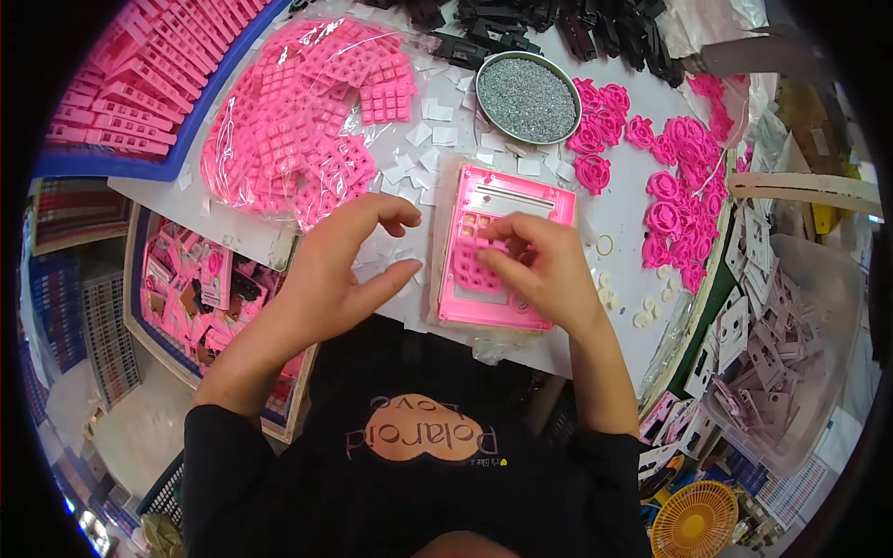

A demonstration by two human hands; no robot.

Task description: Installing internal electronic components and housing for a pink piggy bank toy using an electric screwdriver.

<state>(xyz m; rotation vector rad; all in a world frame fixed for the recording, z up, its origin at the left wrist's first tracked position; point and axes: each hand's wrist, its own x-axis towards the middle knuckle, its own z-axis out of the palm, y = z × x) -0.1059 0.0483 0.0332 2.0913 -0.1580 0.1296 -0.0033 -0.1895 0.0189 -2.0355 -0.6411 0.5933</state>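
In front of me a pink rectangular plastic casing [498,312] lies face-on atop a padded, plastic-wrapped block. My right hand [547,265] pinches a pink rubber keypad [473,268] by its upper right edge, over the middle of the casing. Whether the keypad is seated in the casing or just rests on it I cannot tell. My left hand [339,265] hovers to the left of the casing, thumb and fingers apart, holding nothing. A clear bag [279,121] full of similar pink keypads lies beyond it.
A round tin [527,98] of tiny grey screws stands behind the casing. Bright pink ring-shaped parts [684,195] spread to the right; black parts [605,28] lie at the back. A blue crate [102,166] holds pink casings. White paper squares [419,135] are scattered about.
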